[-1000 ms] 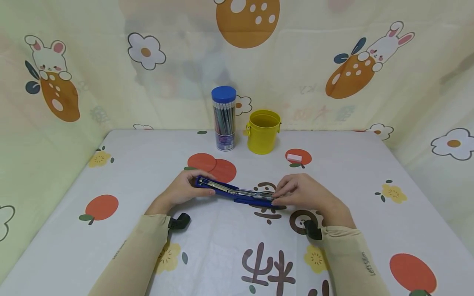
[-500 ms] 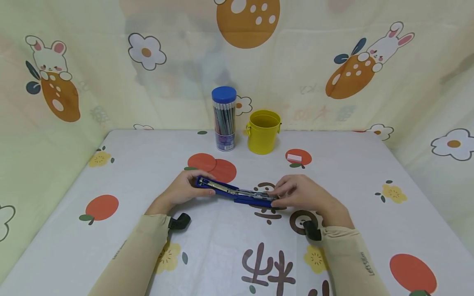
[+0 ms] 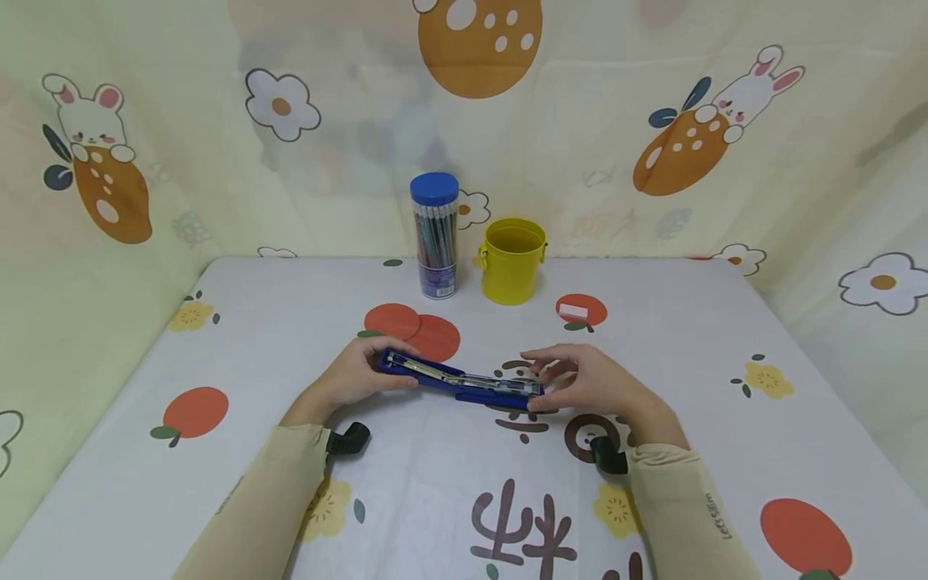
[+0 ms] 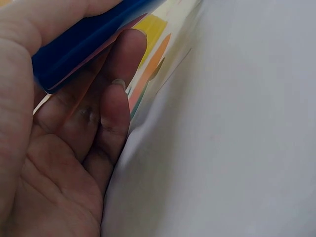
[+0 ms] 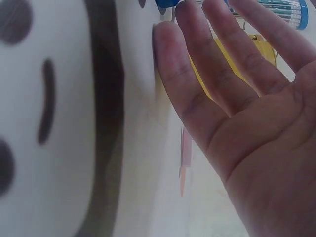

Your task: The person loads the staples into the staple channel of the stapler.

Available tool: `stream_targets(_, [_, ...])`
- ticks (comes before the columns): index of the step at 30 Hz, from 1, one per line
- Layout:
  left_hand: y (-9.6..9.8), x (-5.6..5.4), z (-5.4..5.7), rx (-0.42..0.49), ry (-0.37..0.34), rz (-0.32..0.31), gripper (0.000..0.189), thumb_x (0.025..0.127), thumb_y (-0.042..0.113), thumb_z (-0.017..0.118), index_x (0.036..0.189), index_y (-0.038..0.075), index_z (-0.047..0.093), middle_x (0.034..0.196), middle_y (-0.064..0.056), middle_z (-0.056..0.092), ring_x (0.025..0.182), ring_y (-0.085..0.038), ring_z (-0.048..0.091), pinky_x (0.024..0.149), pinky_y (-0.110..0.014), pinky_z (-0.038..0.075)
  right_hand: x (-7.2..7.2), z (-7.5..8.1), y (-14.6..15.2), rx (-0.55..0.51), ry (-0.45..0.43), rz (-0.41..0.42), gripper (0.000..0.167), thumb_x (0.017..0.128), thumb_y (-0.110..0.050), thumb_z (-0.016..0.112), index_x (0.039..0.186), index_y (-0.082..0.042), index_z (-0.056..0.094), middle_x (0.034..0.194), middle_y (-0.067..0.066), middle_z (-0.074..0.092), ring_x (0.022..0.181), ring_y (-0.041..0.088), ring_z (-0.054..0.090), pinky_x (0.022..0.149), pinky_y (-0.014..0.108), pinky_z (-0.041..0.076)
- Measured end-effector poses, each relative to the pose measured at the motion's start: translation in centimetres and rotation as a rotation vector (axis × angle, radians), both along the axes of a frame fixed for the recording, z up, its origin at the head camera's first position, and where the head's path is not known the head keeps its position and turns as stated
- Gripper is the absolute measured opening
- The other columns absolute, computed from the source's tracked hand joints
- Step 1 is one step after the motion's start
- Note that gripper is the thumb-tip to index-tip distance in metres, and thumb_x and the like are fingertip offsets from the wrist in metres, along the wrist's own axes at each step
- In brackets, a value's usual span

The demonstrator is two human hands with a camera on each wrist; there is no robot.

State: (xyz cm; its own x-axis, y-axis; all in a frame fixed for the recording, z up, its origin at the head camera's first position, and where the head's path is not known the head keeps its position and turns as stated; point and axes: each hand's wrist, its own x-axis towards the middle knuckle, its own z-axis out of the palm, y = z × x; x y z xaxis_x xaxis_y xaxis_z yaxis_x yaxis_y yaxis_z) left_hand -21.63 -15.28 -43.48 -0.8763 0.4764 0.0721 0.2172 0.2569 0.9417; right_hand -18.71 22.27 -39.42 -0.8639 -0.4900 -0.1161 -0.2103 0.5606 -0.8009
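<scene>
A blue stapler (image 3: 496, 397) is opened out flat, its metal staple channel facing up, in the middle of the table. Its left end is gripped between the thumb and fingers of my left hand (image 3: 355, 374); the left wrist view shows the blue body (image 4: 84, 47) lying across those fingers. My right hand (image 3: 598, 380) hovers around the stapler's right end with thumb and fingers spread apart. In the right wrist view its fingers (image 5: 192, 86) are extended, and a bit of blue shows at their tips. Whether the right thumb touches the stapler, I cannot tell.
Behind the stapler stand a clear tube of pencils (image 3: 437, 238) with a blue lid and a yellow bucket (image 3: 510, 270). A small white rectangular piece (image 3: 573, 311) lies right of the bucket. A patterned cloth covers the table (image 3: 290, 298), and printed curtains enclose it.
My right thumb and fingers, earlier pinching at the stapler's right end, have spread apart and come off its channel. The left hand keeps its grip. The head view has shifted slightly.
</scene>
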Motion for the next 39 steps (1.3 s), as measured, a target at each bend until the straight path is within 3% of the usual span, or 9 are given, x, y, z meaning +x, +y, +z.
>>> stream_targets(8, [0.2, 0.2, 0.0, 0.032, 0.012, -0.017, 0.043, 0.078, 0.009, 0.088, 0.118, 0.005, 0.072, 0.112, -0.006, 0.071, 0.096, -0.025, 0.064, 0.079, -0.031, 0.052, 0.2, -0.5, 0.1, -0.033, -0.032, -0.014, 0.075, 0.077, -0.031, 0.090, 0.142, -0.011, 0.058, 0.115, 0.006, 0.063, 0.104, 0.025, 0.065, 0.085, 0.036, 0.056])
stream_targets(14, [1.0, 0.5, 1.5, 0.081, 0.068, -0.014, 0.050, 0.079, 0.006, 0.087, 0.124, -0.001, 0.067, 0.111, -0.008, 0.070, 0.091, -0.027, 0.065, 0.080, -0.032, 0.051, 0.2, -0.6, 0.3, -0.059, -0.036, -0.016, 0.083, 0.077, -0.030, 0.090, 0.148, -0.012, 0.051, 0.117, 0.008, 0.062, 0.105, 0.025, 0.065, 0.086, 0.037, 0.055])
stream_targets(20, [3.5, 1.3, 3.8, 0.079, 0.133, 0.011, 0.054, 0.079, 0.008, 0.087, 0.129, 0.007, 0.065, 0.108, -0.006, 0.070, 0.094, -0.026, 0.065, 0.084, -0.043, 0.053, 0.1, -0.5, 0.3, -0.095, -0.057, -0.013, 0.093, 0.076, -0.027, 0.091, 0.154, -0.015, 0.042, 0.122, 0.013, 0.061, 0.108, 0.027, 0.065, 0.086, 0.038, 0.056])
stream_targets(24, [6.1, 1.6, 4.4, 0.023, 0.190, 0.019, 0.055, 0.081, 0.018, 0.087, 0.131, 0.017, 0.065, 0.110, 0.002, 0.070, 0.102, -0.019, 0.061, 0.090, -0.049, 0.049, -0.1, -0.3, 0.3, -0.124, -0.075, 0.001, 0.100, 0.074, -0.024, 0.093, 0.156, -0.016, 0.037, 0.126, 0.015, 0.060, 0.109, 0.029, 0.065, 0.086, 0.039, 0.055])
stream_targets(28, [8.8, 1.4, 4.4, -0.034, 0.231, -0.030, 0.057, 0.083, 0.026, 0.086, 0.134, 0.022, 0.062, 0.110, 0.010, 0.070, 0.108, -0.012, 0.059, 0.097, -0.049, 0.045, -0.2, -0.1, 0.3, -0.134, -0.080, 0.004, 0.106, 0.074, -0.024, 0.093, 0.159, -0.019, 0.030, 0.130, 0.016, 0.058, 0.110, 0.030, 0.065, 0.088, 0.041, 0.055])
stream_targets(33, [11.2, 1.4, 3.8, -0.089, 0.225, -0.100, 0.056, 0.085, 0.027, 0.084, 0.136, 0.019, 0.060, 0.109, 0.011, 0.071, 0.106, -0.012, 0.059, 0.094, -0.042, 0.048, -0.1, -0.2, 0.5, -0.139, -0.085, -0.009, 0.109, 0.075, -0.023, 0.092, 0.161, -0.022, 0.025, 0.136, 0.017, 0.055, 0.109, 0.030, 0.065, 0.086, 0.041, 0.056])
stream_targets(39, [12.2, 2.0, 3.2, -0.170, 0.155, -0.091, 0.053, 0.086, 0.028, 0.083, 0.134, 0.027, 0.061, 0.110, 0.016, 0.069, 0.105, -0.012, 0.058, 0.090, -0.034, 0.050, -0.2, -0.4, 0.6, -0.154, -0.077, -0.002, 0.107, 0.076, -0.019, 0.092, 0.160, -0.026, 0.026, 0.135, 0.016, 0.055, 0.108, 0.030, 0.066, 0.086, 0.042, 0.055])
